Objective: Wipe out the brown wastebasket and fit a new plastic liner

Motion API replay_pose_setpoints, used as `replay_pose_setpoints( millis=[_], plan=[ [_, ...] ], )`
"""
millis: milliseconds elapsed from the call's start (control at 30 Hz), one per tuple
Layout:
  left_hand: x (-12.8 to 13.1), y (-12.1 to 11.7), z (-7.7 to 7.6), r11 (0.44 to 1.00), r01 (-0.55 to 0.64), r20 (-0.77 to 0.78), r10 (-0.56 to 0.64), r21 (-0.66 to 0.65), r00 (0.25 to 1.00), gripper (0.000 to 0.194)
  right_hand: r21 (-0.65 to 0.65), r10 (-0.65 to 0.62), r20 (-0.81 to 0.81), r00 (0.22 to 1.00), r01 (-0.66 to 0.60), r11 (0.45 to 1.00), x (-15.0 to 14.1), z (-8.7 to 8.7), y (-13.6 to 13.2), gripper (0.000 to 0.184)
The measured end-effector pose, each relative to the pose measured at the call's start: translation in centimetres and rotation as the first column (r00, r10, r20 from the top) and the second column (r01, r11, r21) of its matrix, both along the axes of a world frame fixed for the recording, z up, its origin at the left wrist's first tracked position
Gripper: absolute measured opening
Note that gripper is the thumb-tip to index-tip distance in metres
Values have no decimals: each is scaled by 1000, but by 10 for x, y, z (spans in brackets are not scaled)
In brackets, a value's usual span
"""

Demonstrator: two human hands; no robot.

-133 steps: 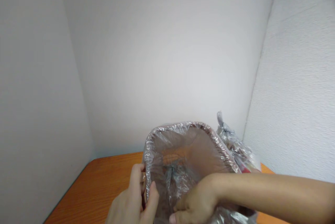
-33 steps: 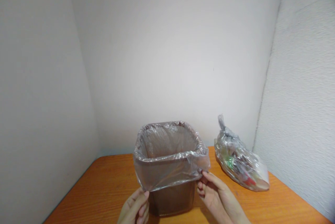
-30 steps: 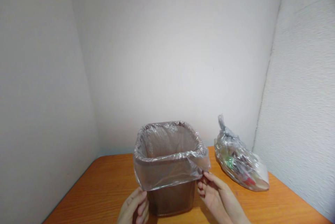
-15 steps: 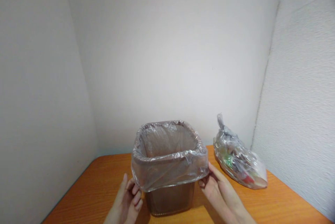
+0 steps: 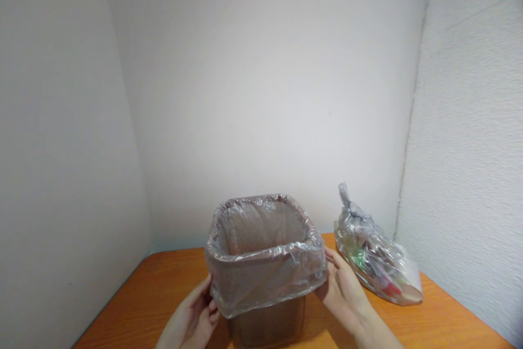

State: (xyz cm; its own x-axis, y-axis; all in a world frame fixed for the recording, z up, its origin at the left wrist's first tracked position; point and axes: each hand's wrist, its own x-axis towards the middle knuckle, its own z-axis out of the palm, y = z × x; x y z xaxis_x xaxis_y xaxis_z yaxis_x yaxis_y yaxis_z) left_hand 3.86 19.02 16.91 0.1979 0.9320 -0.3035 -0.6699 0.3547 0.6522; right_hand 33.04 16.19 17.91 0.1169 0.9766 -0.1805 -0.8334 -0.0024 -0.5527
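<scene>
My left hand (image 5: 194,311) and right hand (image 5: 342,293) grasp the clear liner (image 5: 265,278) from either side — it overhangs the brown bin (image 5: 267,327).

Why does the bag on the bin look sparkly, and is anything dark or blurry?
In the head view, light glints off creases in the liner on the bin; the tied bag looks smeary inside; the picture's top right corner goes dark; the back wall looks brightest mid-picture.
</scene>
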Motion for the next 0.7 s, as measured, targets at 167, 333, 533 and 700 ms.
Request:
replay_pose_setpoints(
  millis=[167,333,533,700],
  plan=[
    [-3,4,-14,999,38,34,-39,26,999,16,-26,-8,101,995,11,1000,-2,-7,8,12],
    [-14,14,-18,991,35,-63,-27,125,998,6,-12,3,111,994,-2,1000,4,-19,12,15],
    [-54,30,16,865,-270,-576,487,424,657,48,2,-220,497,839,252,968,49,-19,16,53],
    [-49,29,68,833,-81,-703,511,548,495,62,216,-325,693,644,245,945,60,21,20,61]
  ],
)
